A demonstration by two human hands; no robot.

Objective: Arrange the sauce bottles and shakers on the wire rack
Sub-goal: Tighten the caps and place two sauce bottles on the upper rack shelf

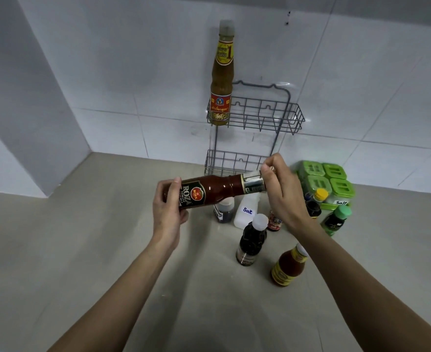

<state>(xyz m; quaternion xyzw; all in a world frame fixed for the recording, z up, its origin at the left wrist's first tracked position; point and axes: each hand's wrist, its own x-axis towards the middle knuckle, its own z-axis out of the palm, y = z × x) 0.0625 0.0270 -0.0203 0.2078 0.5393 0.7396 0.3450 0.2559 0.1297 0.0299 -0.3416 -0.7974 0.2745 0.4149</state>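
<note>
1. The wire rack [256, 115] in the upper middle is thin grey metal rod with a dull, painted-looking finish.
2. The wall tiles [133, 59] behind it are white and glossy — soft reflections show near the rack.
3. The countertop [82, 250] is beige, smooth and matt, stone-like.
4. The ketchup bottle [219, 188] at centre is clear and glossy, glass or plastic I cannot tell, with a shiny printed label and a silvery foil neck band [253, 182].
5. The salt shaker [246, 212] is matt white plastic.
6. The green container lids [323, 177] at right are bright plastic — slightly shiny.
7. The tall bottle [222, 72] in the rack has a cloudy translucent plastic cap.
</note>
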